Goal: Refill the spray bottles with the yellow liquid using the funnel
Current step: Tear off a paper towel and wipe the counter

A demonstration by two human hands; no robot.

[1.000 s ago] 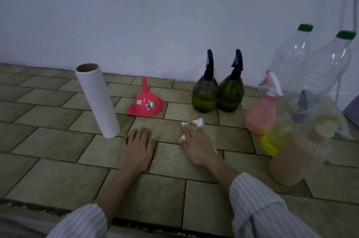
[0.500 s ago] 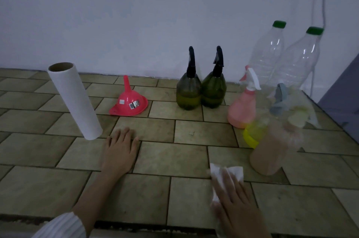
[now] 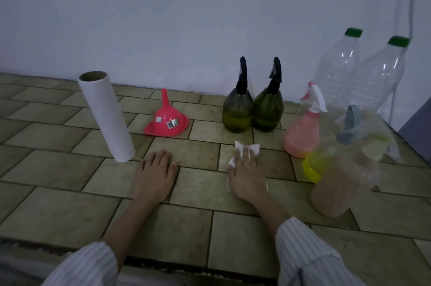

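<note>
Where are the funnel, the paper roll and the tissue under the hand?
funnel (image 3: 166, 122): head view, on its pink cone.
paper roll (image 3: 106, 115): head view, middle of its white side.
tissue (image 3: 254, 149): head view, corner showing past the fingertips.

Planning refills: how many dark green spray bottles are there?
2: the left green bottle and the right green bottle stand touching by the wall, behind the right hand.

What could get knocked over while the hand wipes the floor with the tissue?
The right hand presses a tissue flat on the tiles, close in front of the two green spray bottles. A long wipe forward might bump them and spill their liquid. The pink spray bottle stands just to its right, so a sideways swipe could tip it. The left hand rests beside the upright paper roll, which looks easy to topple.
</note>
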